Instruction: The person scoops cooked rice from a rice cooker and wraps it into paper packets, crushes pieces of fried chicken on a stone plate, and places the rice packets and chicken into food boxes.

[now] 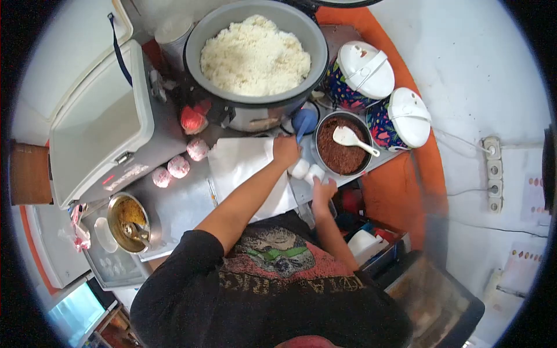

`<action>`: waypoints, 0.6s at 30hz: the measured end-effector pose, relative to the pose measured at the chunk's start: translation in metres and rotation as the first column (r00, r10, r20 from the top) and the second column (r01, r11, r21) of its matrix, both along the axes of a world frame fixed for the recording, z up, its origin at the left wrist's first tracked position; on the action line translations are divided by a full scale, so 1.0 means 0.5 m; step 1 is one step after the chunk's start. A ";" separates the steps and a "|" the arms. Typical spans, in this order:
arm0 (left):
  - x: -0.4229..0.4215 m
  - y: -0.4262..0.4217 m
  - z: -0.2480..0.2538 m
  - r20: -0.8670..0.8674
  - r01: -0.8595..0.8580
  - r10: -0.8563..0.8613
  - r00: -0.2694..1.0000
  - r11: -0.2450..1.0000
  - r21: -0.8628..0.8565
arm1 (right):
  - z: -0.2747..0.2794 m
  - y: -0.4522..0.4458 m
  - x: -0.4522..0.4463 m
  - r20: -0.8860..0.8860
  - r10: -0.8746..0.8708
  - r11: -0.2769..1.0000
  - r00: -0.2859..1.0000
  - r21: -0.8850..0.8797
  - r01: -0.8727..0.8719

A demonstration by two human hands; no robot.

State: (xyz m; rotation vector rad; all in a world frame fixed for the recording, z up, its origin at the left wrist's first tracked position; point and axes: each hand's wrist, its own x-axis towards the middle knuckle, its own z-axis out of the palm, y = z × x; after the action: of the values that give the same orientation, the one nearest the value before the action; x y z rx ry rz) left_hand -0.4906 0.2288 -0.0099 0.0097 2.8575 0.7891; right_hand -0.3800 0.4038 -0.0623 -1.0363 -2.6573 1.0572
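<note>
My left hand (285, 151) is closed around the thin handle of a blue ladle (304, 122), whose round head rests by a small dark-rimmed container below the rice cooker. Fingers of my right hand (324, 190) close on a small white cup-like object (315, 173). Beside it, a similar white object (299, 169) sits just under my left wrist. White paper sheets (241, 168) lie under my left forearm. Right of my hands stands a round metal pot (318, 152) of dark reddish-brown food, with a white rice paddle (351, 139) lying on it.
A large rice cooker (195, 58) full of white rice stands at the back. Two patterned containers (380, 124) with white lids are at right. At left are an open cooler box (145, 98), several pink-and-white wrapped balls (178, 166) and a metal pot (114, 200) of yellowish food.
</note>
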 end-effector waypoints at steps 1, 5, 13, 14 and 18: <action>-0.008 0.013 -0.033 -0.076 -0.058 0.055 0.996 0.998 -0.026 | 0.028 -0.004 0.021 -0.059 0.000 1.000 0.998 -0.012 0.000; -0.007 0.008 -0.016 -0.137 -0.156 0.171 0.976 0.981 0.114 | 0.158 -0.056 0.016 -0.256 0.110 0.974 0.960 -0.163 -0.155; 0.118 -0.045 0.097 -0.240 -0.076 0.233 0.942 0.847 0.526 | 0.277 -0.194 -0.143 -0.395 0.142 0.769 0.908 -0.533 -0.352; 0.131 -0.051 0.121 -0.241 -0.081 0.239 0.941 0.848 0.523 | 0.286 -0.204 -0.150 -0.357 0.171 0.803 0.918 -0.490 -0.340; 0.145 -0.091 0.231 -0.361 0.101 0.088 0.928 0.875 0.473 | 0.297 -0.202 -0.156 -0.523 0.008 0.749 0.852 -0.562 -0.352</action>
State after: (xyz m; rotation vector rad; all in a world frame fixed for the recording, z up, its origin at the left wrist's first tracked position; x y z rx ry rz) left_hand -0.4181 0.1831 0.1057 0.2630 2.8917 1.6446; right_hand -0.4583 0.3027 0.0863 -0.4342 -2.0187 2.0519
